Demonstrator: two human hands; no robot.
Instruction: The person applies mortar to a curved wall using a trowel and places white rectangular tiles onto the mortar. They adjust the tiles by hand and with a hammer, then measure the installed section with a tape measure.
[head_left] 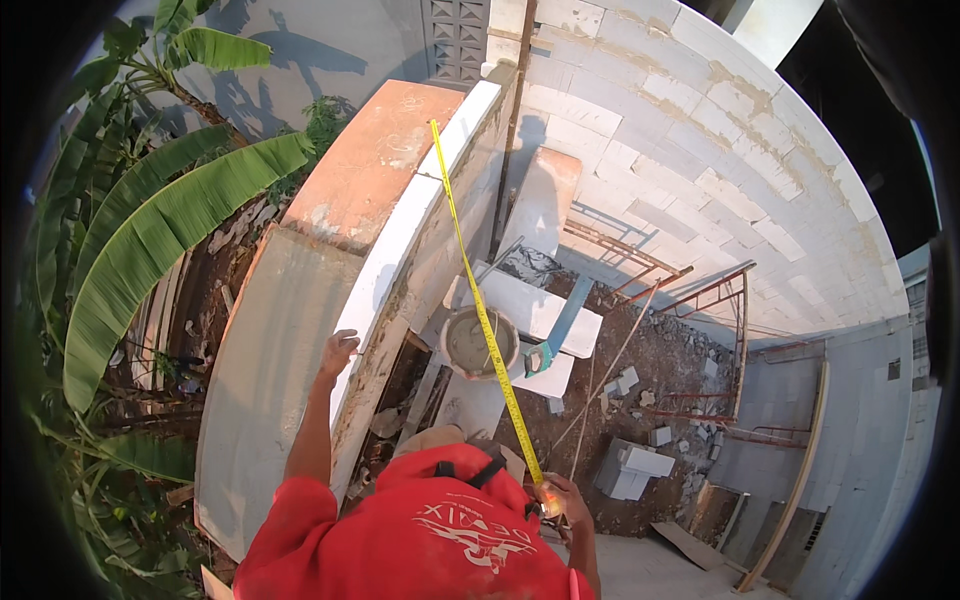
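My right hand (562, 498) is wrapped round the case of a tape measure, low in front of my red shirt. Its long yellow blade (478, 300) stretches away from me, the far end lying by the white blocks on top of the low wall. My left hand (340, 352) is at the near part of this white block row (392, 255), its fingers curled together at the edge. Whatever they pinch is too small to make out. Beneath the blade stands a round bucket of grey mix (470, 342). Beside it a handsaw (562, 325) with a teal handle lies on white blocks.
A ledge (290, 290), part orange and part grey, runs along the wall's left side, with banana leaves (190, 215) beyond. To the right rises a tall white block wall (680, 130). Rusty scaffold frames (742, 340), loose blocks (635, 468) and rubble are on the ground below.
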